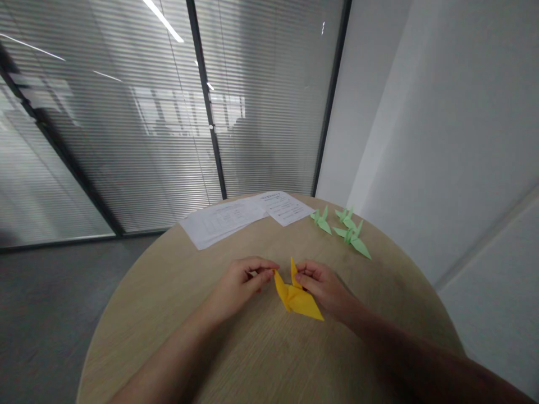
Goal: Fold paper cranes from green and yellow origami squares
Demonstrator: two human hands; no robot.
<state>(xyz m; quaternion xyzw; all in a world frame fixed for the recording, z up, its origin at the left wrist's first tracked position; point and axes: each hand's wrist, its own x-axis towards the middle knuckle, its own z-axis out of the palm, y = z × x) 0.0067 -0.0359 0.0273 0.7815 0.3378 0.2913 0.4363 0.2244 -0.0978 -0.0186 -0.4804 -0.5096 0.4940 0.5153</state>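
A yellow origami crane point(300, 302) is held just above the table, between my two hands. My left hand point(246, 278) pinches the tip of its left-hand point between thumb and fingers. My right hand point(318, 280) grips the upright point on the other side, with the fingers curled behind it. One broad wing slants down toward me and to the right. The far side of the folded paper is partly hidden by my right fingers.
Green paper cranes point(357, 244) stand at the back right of the round wooden table point(168, 314). Printed sheets point(227, 219) overlap at the far edge. Beyond are a glass partition with blinds point(269, 140) and, on the right, a white wall point(455, 140).
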